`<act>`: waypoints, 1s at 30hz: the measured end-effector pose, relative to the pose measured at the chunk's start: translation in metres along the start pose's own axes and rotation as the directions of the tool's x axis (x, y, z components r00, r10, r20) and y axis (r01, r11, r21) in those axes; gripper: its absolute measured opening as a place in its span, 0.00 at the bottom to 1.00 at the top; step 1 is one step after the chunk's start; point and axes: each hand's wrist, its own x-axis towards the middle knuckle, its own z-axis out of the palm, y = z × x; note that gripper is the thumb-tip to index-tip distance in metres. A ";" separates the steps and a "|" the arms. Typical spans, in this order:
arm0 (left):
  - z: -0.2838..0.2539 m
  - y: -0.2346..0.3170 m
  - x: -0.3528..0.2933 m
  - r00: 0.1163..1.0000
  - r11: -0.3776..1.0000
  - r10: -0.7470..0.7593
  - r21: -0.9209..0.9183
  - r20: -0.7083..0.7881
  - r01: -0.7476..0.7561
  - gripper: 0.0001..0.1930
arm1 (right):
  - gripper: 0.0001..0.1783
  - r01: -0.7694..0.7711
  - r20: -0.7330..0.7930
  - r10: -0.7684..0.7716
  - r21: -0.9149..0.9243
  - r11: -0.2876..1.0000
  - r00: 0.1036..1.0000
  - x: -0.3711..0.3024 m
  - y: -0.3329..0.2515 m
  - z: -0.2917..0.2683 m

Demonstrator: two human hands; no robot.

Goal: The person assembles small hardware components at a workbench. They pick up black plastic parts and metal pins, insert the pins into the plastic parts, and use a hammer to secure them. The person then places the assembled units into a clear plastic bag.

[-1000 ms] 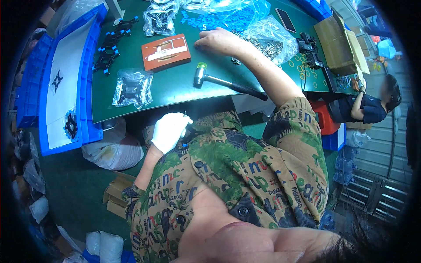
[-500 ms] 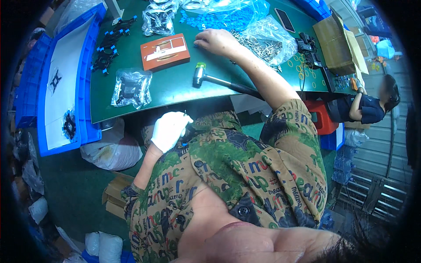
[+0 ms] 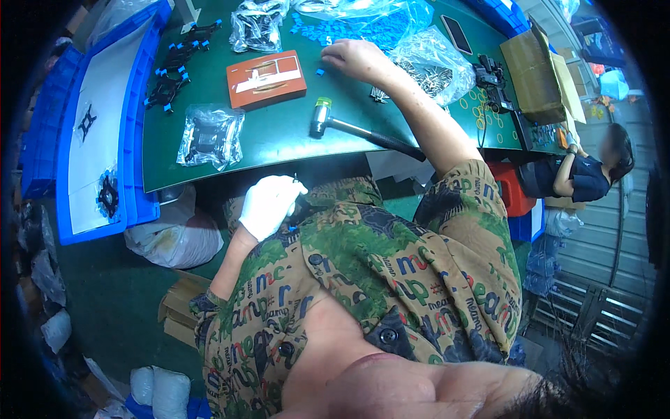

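Note:
My left hand [image 3: 271, 207], in a white glove, is closed in front of my lap at the table's near edge. It grips a dark part [image 3: 301, 209] with a bit of blue at its lower end; a thin tip sticks up by the fingers. My bare right hand [image 3: 359, 59] reaches over the table, fingers bent and closed at the near edge of a spread of small blue pieces [image 3: 363, 31]. Whatever those fingertips hold is hidden. One loose blue piece [image 3: 319, 72] lies just below them. Under my right forearm lies a hammer [image 3: 349, 128] with a black handle.
An orange-brown box [image 3: 265, 80] stands left of the hammer, near a bagged black bracket [image 3: 211, 136]. Black brackets with blue tips [image 3: 167, 89] line the left side. Screws fill a clear bag [image 3: 433, 77]. A phone [image 3: 456, 35] and open carton [image 3: 537, 77] sit right; another person [image 3: 583, 171] works beyond.
My right hand has shifted slightly right and away from me, uncovering a loose blue piece and some screws beside the forearm. My left hand stays nearly in place.

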 end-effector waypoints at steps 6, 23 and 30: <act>0.002 -0.002 0.000 1.000 0.998 0.011 -0.053 -0.029 -0.012 0.13 | 0.18 -0.021 0.090 0.024 -0.037 0.999 0.996 -0.004 -0.022 0.002; 0.007 -0.003 -0.003 0.976 0.966 0.220 0.141 -0.004 -0.217 0.15 | 0.20 0.110 0.167 -0.174 0.334 0.936 0.971 -0.048 -0.062 -0.044; 0.004 0.011 0.003 0.976 0.987 -0.157 -0.014 0.152 0.161 0.11 | 0.18 0.039 0.433 -0.409 0.647 0.761 0.803 -0.115 -0.121 -0.045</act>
